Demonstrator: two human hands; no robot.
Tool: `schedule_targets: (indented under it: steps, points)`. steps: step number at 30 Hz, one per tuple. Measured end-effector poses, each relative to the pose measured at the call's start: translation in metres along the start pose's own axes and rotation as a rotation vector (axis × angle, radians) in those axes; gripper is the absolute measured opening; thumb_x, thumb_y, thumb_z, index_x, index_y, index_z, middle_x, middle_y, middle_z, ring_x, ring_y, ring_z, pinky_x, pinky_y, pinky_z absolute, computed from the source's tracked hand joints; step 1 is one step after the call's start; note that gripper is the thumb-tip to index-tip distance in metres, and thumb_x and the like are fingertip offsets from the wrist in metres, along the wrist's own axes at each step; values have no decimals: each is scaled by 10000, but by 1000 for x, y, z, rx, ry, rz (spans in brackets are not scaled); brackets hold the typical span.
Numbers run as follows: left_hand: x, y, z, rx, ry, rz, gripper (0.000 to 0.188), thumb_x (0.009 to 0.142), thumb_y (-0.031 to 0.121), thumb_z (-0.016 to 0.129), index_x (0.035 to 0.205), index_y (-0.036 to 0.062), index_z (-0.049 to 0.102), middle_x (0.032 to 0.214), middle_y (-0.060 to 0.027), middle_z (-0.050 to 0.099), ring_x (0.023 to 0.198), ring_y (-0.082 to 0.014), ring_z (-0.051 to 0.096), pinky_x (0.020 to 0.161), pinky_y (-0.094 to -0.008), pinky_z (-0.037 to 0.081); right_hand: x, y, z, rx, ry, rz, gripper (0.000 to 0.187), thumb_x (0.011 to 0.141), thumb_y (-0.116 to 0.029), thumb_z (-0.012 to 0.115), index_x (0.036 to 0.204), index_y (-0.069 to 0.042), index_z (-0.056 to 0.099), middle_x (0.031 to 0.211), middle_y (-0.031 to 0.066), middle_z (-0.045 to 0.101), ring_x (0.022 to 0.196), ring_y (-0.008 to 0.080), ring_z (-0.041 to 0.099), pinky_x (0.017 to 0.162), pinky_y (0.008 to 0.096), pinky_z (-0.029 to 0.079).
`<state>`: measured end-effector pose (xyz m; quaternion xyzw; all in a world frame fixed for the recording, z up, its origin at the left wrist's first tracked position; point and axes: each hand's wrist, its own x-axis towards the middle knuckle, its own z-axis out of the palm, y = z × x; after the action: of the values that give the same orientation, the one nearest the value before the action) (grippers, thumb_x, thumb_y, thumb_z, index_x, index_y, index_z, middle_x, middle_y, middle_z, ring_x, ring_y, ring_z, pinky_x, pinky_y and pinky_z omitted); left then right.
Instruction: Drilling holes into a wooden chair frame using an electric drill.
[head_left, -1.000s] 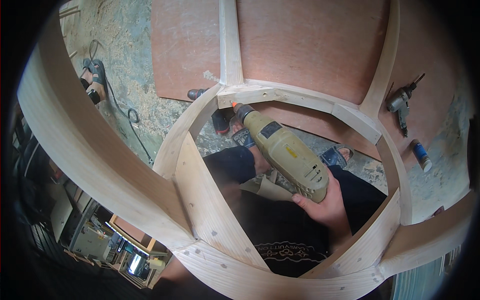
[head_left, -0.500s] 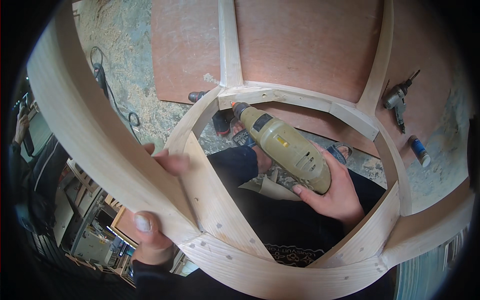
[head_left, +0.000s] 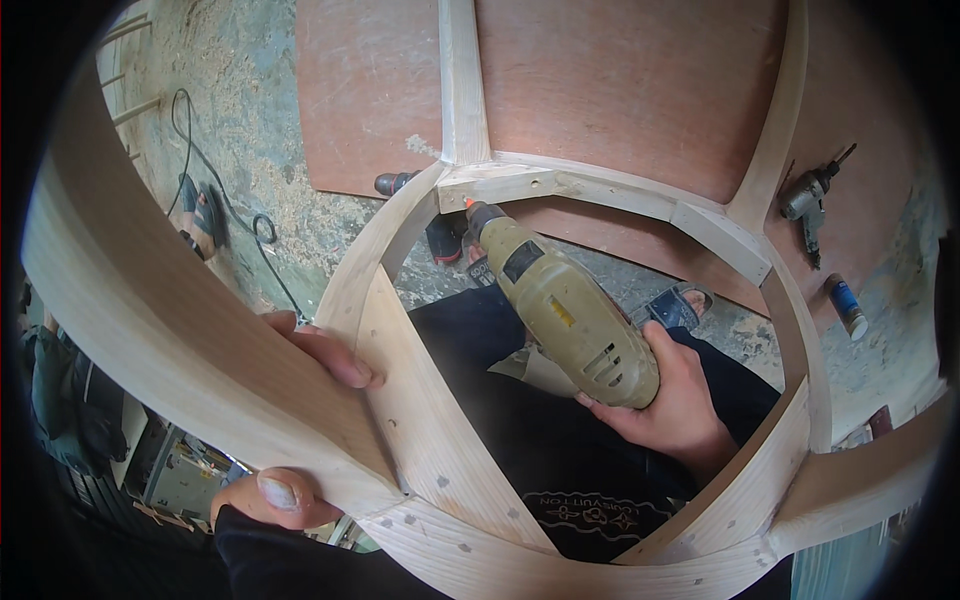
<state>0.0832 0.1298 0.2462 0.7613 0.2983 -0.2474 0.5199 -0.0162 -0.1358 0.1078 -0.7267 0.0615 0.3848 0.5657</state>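
Observation:
In my right hand (head_left: 680, 410) is an olive-green power drill (head_left: 572, 312), gripped at its rear end and slanting up to the left. Its orange-marked tip meets the left end of a pale corner block (head_left: 520, 187) inside the far rim of a wooden chair frame (head_left: 470, 545); the exact contact is too small to tell. My left hand (head_left: 285, 497) clasps the frame at the left, thumb outside and fingers over the inner side of a broad curved leg (head_left: 130, 300). The fingertips press beside a diagonal brace (head_left: 440, 420) with screw holes. The frame rests around my lap.
A reddish board (head_left: 370, 100) lies on the dusty floor beyond the frame. On its right are a grey air tool (head_left: 810, 203) and a blue-and-white can (head_left: 846, 306). A second drill (head_left: 395, 184) shows partly behind the frame. A black cable (head_left: 225, 190) curls at left, near another person's sandalled foot (head_left: 203, 220).
My left fingers, blurred before, have settled on the wood, and the thumb has slid lower left. The frame has shifted slightly in view. The drill stays at the same block.

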Motion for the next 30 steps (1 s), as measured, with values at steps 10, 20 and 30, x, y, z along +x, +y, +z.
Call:
schedule_targets:
  steps: [10, 20, 30]
  points:
    - [0, -12, -22, -119, -104, 93, 1213, 583, 711, 916, 1445, -5, 452, 1003, -161, 650, 994, -260, 588, 945, -430, 479, 0, 13, 8, 55, 41, -13, 592, 665, -246, 945, 1040, -14, 550, 891, 166, 719, 825, 383, 741, 677, 419, 596]
    - [2, -11, -19, -129, -109, 79, 1203, 572, 690, 921, 1448, 0, 470, 990, -165, 667, 988, -265, 602, 938, -421, 460, -3, 6, 10, -63, 67, -49, 615, 666, -287, 937, 1067, -12, 561, 866, 162, 699, 771, 381, 723, 650, 445, 585]
    - [3, -17, -9, -183, -57, 186, 1145, 650, 659, 884, 1461, -25, 453, 990, -179, 657, 960, -275, 598, 931, -427, 465, -3, 3, 10, -45, 70, 9, 588, 645, -190, 938, 1073, -20, 573, 907, 165, 707, 832, 360, 745, 717, 380, 586]
